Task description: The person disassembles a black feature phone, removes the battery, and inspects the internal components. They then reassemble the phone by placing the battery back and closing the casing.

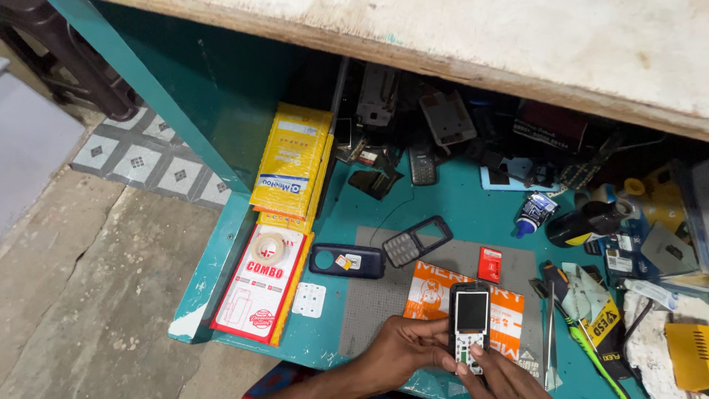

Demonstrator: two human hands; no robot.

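Note:
My left hand (pixel 402 349) grips the left side of a small opened phone (pixel 470 322) with a dark screen and a bare white keypad board. Fingers of my right hand (pixel 496 377) touch its lower end from below. The phone is held over an orange packet (pixel 432 290) lying on a grey mat (pixel 373 299). A dark blue phone back shell (pixel 347 261) and a grey keypad front cover (pixel 416 240) lie on the mat above my hands. A small red battery (pixel 489 264) rests to the right of the cover.
The teal bench (pixel 450 199) holds yellow packets (pixel 292 159), a red-and-white packet (pixel 258 284) with a tape roll, tweezers (pixel 549 332), a green-handled tool (pixel 591 351), a dark bottle (pixel 583 224) and a glue tube (pixel 533 212). Phone parts crowd under the wooden shelf (pixel 517 52). Floor lies left.

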